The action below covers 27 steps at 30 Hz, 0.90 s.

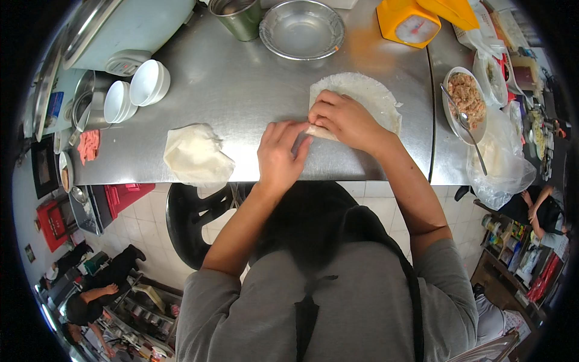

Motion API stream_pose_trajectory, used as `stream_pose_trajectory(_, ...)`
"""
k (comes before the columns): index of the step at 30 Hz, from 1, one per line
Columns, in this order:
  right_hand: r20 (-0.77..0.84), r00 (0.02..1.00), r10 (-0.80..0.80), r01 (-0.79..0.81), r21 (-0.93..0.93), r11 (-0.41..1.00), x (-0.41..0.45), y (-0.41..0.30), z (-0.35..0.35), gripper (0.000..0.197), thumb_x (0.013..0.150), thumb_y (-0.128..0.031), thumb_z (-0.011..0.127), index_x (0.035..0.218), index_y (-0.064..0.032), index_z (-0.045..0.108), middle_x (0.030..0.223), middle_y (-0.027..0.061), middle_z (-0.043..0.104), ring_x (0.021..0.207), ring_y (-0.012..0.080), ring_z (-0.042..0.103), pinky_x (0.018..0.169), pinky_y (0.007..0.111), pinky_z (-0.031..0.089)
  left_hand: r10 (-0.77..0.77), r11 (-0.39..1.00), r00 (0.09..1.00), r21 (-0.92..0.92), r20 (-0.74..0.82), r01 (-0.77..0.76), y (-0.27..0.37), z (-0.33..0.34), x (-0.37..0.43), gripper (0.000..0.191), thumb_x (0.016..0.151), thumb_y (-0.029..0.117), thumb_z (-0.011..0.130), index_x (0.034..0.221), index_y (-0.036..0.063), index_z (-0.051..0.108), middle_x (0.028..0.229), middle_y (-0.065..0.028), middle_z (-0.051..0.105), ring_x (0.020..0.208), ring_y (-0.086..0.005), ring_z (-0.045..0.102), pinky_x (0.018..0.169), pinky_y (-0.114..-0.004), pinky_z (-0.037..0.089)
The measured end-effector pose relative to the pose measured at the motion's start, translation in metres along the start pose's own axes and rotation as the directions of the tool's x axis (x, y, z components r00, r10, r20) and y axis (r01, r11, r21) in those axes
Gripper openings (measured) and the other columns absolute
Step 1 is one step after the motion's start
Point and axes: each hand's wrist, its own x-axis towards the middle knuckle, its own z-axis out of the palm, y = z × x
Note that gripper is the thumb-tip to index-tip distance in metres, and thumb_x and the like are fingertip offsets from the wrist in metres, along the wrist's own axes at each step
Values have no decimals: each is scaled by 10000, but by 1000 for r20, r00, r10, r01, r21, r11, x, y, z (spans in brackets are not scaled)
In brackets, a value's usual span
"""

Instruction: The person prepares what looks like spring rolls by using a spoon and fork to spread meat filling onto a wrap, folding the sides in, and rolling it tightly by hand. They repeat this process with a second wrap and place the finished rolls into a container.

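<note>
A thin, pale, round wrapper sheet (373,90) lies on the steel table before me, its near edge rolled into a short, narrow roll (322,132). My right hand (346,118) is curled over this roll, fingers bent and gripping it; part of the roll and sheet is hidden beneath. At the roll's left end, my left hand (281,151) touches it with the index fingertip, thumb held apart below. Left of that hand, more pale wrapper sheets (196,154) lie loosely folded at the table's front edge. An oval white bowl (448,113) of minced filling (466,97) holds a metal spoon (463,120).
A metal basin (302,29), a green-sided metal pot (239,22) and a yellow dial scale (409,25) stand at the back. White bowls (149,83) sit left, near a pink cloth (88,145). Plastic bags (502,158) lie right. A black stool (190,226) stands below; other people are beyond.
</note>
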Motion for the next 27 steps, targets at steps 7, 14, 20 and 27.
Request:
stream_pose_trajectory(7,-19,990,140,-137,107,985,-5,-7,-5,125,908,-157,744,998,-88,691,1011,104,641,930,351,651,850,474,532,41,999,992,27,123,-45,-5,-2,15,280,777,144,875,991,89,701,1055,-76,680,962,-315,624,813,-423,533)
stream_pose_trajectory(14,-133,986,98,-79,137,987,-28,-34,7,382,827,-32,768,1189,-83,657,1133,143,681,1102,394,626,985,479,502,2,998,983,-64,182,9,-12,-5,19,354,685,63,913,968,82,702,1070,-63,675,1008,-312,626,852,-430,537)
stream_pose_trajectory(20,-123,981,149,-135,116,984,-35,-29,22,481,801,5,776,1249,-82,622,1167,154,680,1126,398,621,1037,487,478,-94,984,980,-135,178,119,-15,-13,24,419,731,-2,912,1097,67,720,1078,-82,687,929,-242,658,788,-357,573)
stream_pose_trajectory(27,-234,955,180,-181,14,983,-52,-38,7,506,806,8,771,1276,-73,604,1151,155,670,1121,407,612,1035,502,472,-97,965,916,-189,389,183,-11,-4,23,428,806,0,856,1196,84,698,1138,-106,702,1048,-297,670,844,-393,587)
